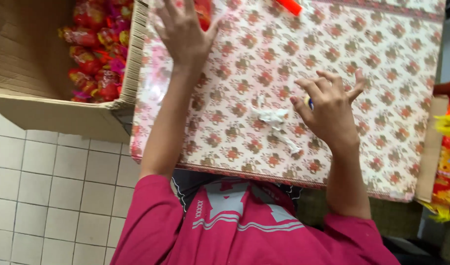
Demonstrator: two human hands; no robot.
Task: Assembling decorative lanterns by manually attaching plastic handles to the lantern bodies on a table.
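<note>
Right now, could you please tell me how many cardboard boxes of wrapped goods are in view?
2: a brown cardboard box of red wrapped packets left of the floral-covered table; another cardboard box at right, partly cropped.

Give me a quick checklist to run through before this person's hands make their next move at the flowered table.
1. Left hand free: ok, open, fingers spread at the table's far edge.
2. Right hand free: not ok, it seems to grip a small blue and yellow thing.
3. Crumpled white paper scrap within reach: ok, beside the right hand.
4. Cardboard box of red wrapped packets close: ok, against the table.
5. Orange object at far edge: cannot tell what it is.
</note>
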